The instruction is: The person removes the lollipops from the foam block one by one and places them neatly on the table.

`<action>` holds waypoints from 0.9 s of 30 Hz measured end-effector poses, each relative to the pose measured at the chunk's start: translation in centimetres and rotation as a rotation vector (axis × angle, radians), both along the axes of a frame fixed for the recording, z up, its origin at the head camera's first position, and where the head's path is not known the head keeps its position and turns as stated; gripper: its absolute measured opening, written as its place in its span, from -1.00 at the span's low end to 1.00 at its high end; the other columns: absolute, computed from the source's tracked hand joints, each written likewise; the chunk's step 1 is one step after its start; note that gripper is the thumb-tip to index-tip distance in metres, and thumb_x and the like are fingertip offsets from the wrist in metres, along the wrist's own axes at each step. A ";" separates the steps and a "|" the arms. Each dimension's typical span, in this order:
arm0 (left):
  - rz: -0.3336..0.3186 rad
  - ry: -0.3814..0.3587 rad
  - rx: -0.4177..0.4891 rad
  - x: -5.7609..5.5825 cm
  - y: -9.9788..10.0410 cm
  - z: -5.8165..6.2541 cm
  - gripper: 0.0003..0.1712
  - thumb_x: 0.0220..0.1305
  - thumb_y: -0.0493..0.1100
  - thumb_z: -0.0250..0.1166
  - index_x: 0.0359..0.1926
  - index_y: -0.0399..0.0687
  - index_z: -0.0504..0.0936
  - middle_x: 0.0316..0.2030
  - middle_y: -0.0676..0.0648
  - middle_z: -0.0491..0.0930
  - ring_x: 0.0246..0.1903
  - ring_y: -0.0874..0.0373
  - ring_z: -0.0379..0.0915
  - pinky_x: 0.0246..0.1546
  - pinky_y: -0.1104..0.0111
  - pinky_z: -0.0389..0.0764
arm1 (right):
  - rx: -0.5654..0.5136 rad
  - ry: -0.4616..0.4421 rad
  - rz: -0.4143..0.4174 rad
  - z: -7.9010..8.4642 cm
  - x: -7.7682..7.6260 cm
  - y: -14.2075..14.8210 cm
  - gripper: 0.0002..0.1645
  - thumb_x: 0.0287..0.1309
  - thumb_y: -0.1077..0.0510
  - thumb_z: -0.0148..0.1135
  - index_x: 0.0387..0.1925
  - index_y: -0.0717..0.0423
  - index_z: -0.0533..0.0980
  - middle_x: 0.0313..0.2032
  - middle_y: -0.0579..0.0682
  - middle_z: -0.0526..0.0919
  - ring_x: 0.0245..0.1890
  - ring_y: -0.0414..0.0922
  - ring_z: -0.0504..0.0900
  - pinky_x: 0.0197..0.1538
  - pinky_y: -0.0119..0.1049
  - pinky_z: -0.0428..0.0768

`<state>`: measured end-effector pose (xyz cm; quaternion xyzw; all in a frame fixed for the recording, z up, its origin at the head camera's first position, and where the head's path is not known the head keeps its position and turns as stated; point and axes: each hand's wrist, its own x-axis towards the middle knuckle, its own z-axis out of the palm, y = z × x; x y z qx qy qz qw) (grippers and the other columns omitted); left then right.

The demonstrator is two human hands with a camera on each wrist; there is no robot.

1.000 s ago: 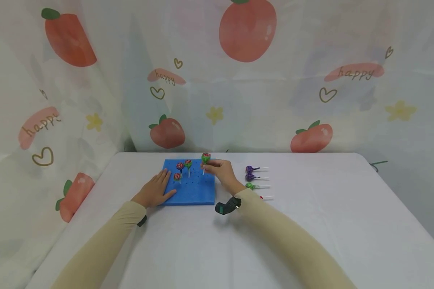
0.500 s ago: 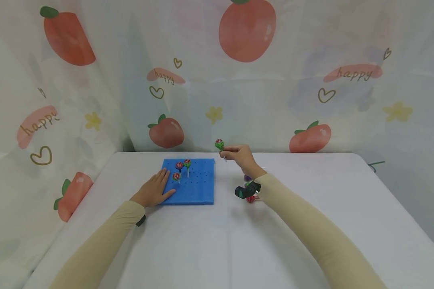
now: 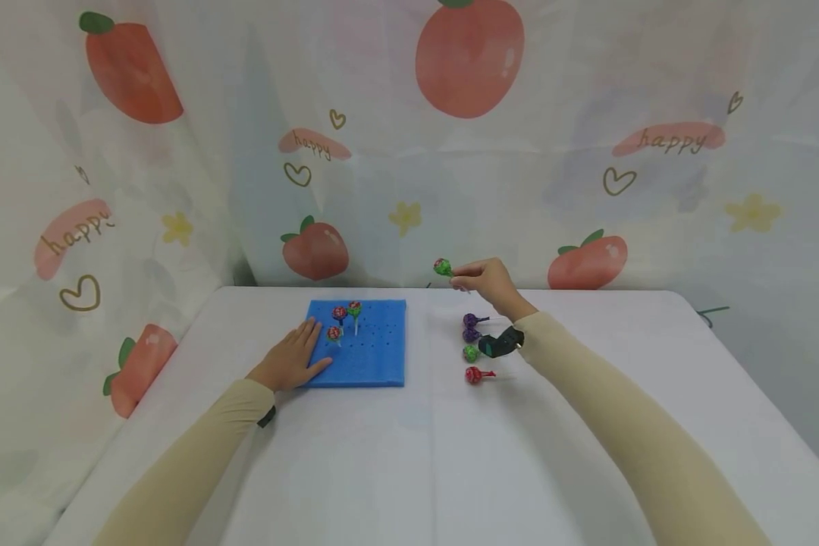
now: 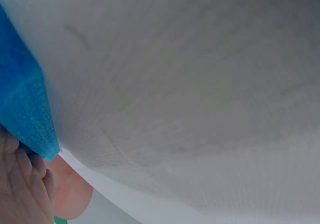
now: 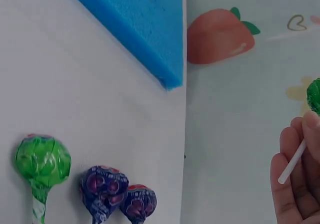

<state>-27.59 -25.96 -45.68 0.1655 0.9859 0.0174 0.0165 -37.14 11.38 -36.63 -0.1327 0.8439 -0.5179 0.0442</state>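
My right hand (image 3: 490, 284) pinches a green-wrapped lollipop (image 3: 443, 267) by its white stick, raised over the back of the table, right of the blue foam board (image 3: 375, 368). In the right wrist view the stick (image 5: 292, 163) pokes out below the fingers. My left hand (image 3: 292, 355) lies flat with fingers spread on the board's left edge. Three lollipops stand upright in the board: a dark one with a red top (image 3: 339, 312), a green one (image 3: 355, 309) and a red-topped one (image 3: 334, 334) in front. Rows of small holes dot the board.
Right of the board, a column of lollipops lies on the white table (image 3: 382, 470): two purple ones (image 3: 470, 320), a green one (image 3: 471, 353) and a red one (image 3: 474, 374). A patterned curtain (image 3: 478, 197) hangs behind the table.
My right hand has moved from over the board's right edge up and to the right, carrying the green lollipop, which now tilts left. My left hand stays in place.
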 end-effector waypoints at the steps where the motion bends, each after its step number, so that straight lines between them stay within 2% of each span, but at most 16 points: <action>1: 0.000 0.000 0.000 0.0 0.0 0.0 -0.07 0.34 0.22 -0.03 0.41 -0.40 -0.04 0.43 -0.36 -0.07 0.44 -0.23 -0.16 0.42 0.01 0.03 | 0.011 0.003 -0.003 0.0 -0.1 0.3 -0.61 0.18 0.14 0.24 -0.01 0.28 0.57 -0.09 0.24 0.67 -0.18 -0.10 0.60 0.19 -0.03 0.50; 10: 0.004 -0.010 -0.007 0.0 0.2 0.3 -0.06 0.34 0.24 -0.04 0.41 -0.39 -0.04 0.43 -0.36 -0.07 0.44 -0.22 -0.16 0.42 0.01 0.02 | 0.065 0.032 -0.045 -0.6 -1.1 2.5 -0.62 0.19 0.17 0.23 -0.01 0.31 0.57 -0.07 0.32 0.64 -0.06 0.14 0.64 0.21 0.01 0.47; 16: 0.004 -0.011 -0.005 -0.1 0.1 0.2 -0.07 0.34 0.23 -0.03 0.41 -0.40 -0.04 0.43 -0.37 -0.07 0.44 -0.23 -0.16 0.42 0.01 0.03 | 0.069 0.034 -0.057 -1.8 -1.5 3.5 -0.64 0.20 0.21 0.21 -0.03 0.36 0.56 -0.08 0.34 0.64 -0.07 0.15 0.66 0.13 -0.06 0.55; 21: 0.006 -0.007 -0.016 -0.3 0.0 -0.2 -0.06 0.34 0.24 -0.04 0.42 -0.38 -0.05 0.43 -0.35 -0.07 0.44 -0.22 -0.16 0.42 0.01 0.03 | 0.064 0.006 -0.055 -2.8 -1.8 4.1 -0.64 0.23 0.20 0.18 -0.02 0.37 0.56 -0.07 0.34 0.63 -0.04 0.15 0.65 0.15 -0.08 0.53; 24: 0.007 -0.006 -0.025 -0.3 -0.1 -0.3 -0.06 0.34 0.25 -0.04 0.42 -0.37 -0.04 0.43 -0.35 -0.07 0.44 -0.22 -0.15 0.41 0.00 0.04 | 0.043 0.006 -0.041 -3.2 -1.8 4.6 -0.64 0.21 0.18 0.20 -0.04 0.36 0.57 -0.11 0.31 0.66 -0.06 0.14 0.66 0.12 -0.08 0.55; 27: 0.008 -0.009 -0.023 -0.2 -0.1 -0.1 -0.06 0.33 0.25 -0.04 0.42 -0.37 -0.04 0.44 -0.35 -0.07 0.44 -0.22 -0.16 0.41 0.00 0.04 | 0.025 0.025 -0.025 -3.6 -1.7 5.0 -0.65 0.20 0.15 0.22 -0.10 0.35 0.60 -0.20 0.25 0.71 -0.15 0.08 0.70 0.02 -0.15 0.62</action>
